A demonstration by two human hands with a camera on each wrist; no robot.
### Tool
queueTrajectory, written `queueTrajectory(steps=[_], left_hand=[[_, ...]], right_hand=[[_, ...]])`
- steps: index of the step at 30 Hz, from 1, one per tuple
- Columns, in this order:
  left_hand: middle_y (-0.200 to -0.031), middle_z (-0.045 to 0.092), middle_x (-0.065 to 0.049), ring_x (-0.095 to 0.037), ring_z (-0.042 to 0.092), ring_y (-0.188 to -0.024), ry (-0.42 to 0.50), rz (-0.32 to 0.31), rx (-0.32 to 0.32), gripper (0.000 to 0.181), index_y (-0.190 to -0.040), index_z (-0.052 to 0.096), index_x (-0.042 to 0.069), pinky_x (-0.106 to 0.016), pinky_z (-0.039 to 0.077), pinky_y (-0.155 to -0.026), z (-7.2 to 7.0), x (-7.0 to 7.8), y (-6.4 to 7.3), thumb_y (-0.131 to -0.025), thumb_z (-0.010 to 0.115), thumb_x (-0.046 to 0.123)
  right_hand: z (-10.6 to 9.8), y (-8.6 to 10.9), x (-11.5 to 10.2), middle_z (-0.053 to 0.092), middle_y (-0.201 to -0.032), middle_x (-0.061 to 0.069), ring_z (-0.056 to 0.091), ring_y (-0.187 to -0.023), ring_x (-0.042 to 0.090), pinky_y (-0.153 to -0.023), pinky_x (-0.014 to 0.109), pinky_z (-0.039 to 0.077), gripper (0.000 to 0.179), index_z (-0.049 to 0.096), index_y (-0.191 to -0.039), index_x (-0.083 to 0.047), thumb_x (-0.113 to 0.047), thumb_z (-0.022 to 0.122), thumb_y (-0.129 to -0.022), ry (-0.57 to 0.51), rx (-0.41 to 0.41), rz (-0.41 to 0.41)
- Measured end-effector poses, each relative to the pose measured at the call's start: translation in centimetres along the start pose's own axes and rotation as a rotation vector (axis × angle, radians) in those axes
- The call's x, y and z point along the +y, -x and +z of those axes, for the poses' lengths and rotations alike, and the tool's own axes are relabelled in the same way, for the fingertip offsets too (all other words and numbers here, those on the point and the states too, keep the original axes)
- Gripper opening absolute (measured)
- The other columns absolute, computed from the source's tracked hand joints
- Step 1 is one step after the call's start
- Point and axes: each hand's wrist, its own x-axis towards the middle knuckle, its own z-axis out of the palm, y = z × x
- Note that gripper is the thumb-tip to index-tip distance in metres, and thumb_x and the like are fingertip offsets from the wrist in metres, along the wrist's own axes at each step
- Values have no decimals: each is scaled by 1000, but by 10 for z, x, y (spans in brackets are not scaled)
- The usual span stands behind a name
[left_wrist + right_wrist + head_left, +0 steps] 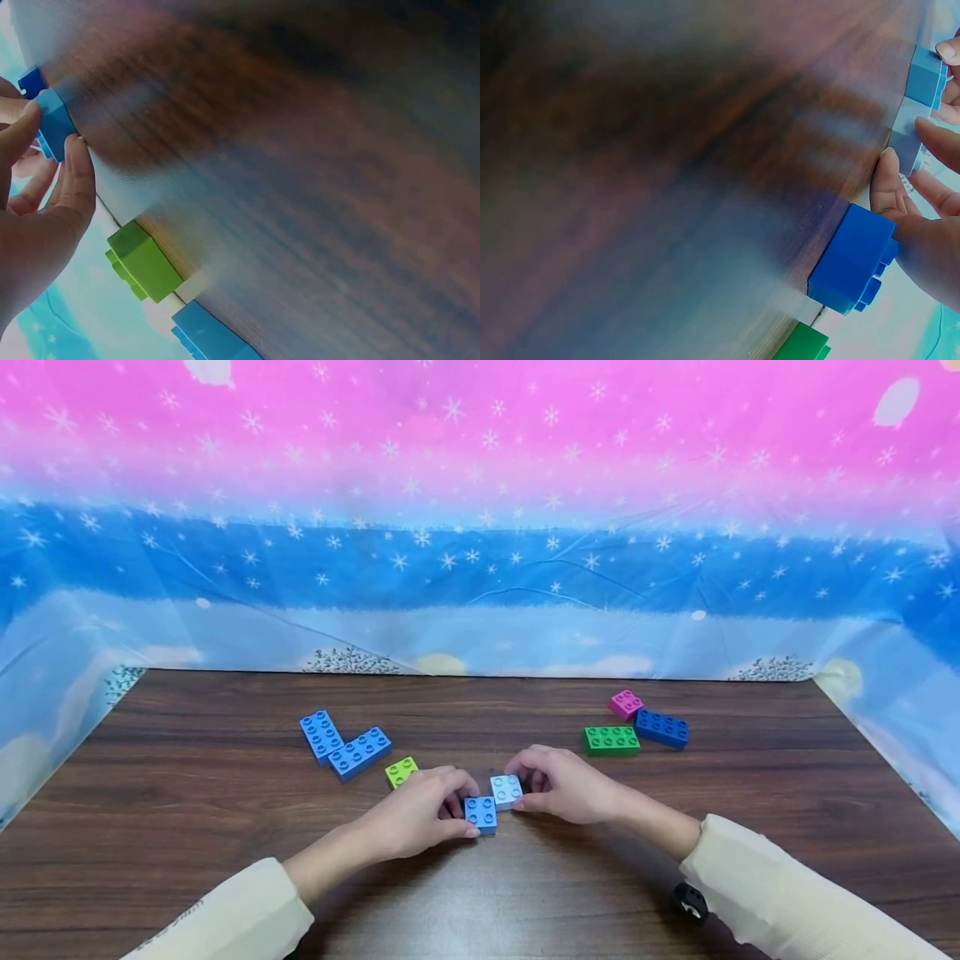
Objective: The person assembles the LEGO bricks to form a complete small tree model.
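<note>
Near the front middle of the table, my left hand (420, 810) pinches a blue square toy brick (480, 814) between thumb and fingers. Just behind it and to the right, my right hand (566, 783) pinches a pale blue square brick (506, 791). The two bricks stand studs up on the table, corner against corner in the head view. In the left wrist view the blue brick (56, 124) sits between the fingertips. The right wrist view shows the pale blue brick (910, 133) beside the blue one (925, 77). A lime green brick (401, 772) is partly hidden behind my left hand.
Two long blue bricks (321, 735) (361, 752) lie at the left, touching or nearly so. On the right are a pink brick (626, 703), a green brick (612, 741) and a dark blue brick (662, 727). A patterned cloth (480, 568) hangs behind the wooden table (187, 810).
</note>
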Motion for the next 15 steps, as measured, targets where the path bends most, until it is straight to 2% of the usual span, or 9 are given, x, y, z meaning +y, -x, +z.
queueTrajectory(steps=[15], left_hand=[[-87, 55, 2, -9, 54, -74, 12, 4, -2, 24, -100, 59, 5, -20, 46, -64, 0, 0, 1, -80, 71, 13]], right_hand=[[-4, 2, 0, 55, -93, -1, 51, -74, 10, -66, 24, 45, 25, 57, -108, -8, -16, 65, -86, -10, -10, -4]])
